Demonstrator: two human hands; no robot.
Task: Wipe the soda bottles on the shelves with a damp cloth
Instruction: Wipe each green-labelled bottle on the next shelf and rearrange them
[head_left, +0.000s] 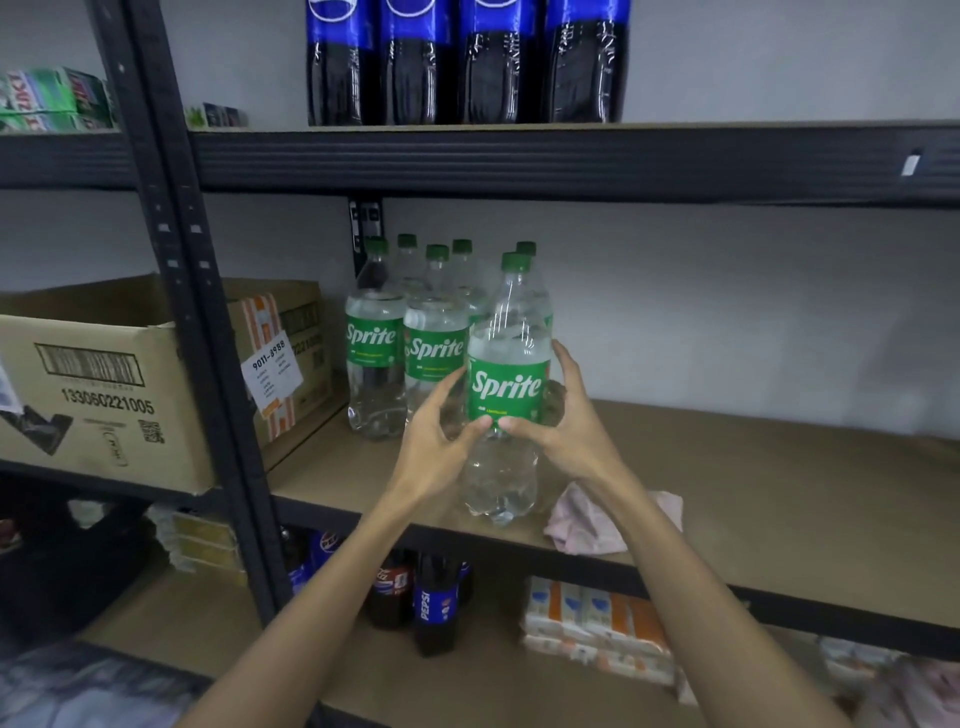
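While your wrist half-hides the cloth (576, 526), left hand (436, 452) and right hand (566, 431) curl fingers (570, 365) round the Sprite bottle (509, 387).

The left hand (439, 447) and the right hand (569, 431) are bare, with long thin fingers (565, 359); both arms (322, 597) are bare and slim too

I see a clear plastic Sprite bottle (506, 387) with a green label and green cap, standing upright over the brown shelf board (753, 493). My left hand (441, 441) and right hand (569, 421) hold its two sides. A crumpled pink cloth (587, 525) lies just beside it. More green-capped bottles (375, 343) stand behind.
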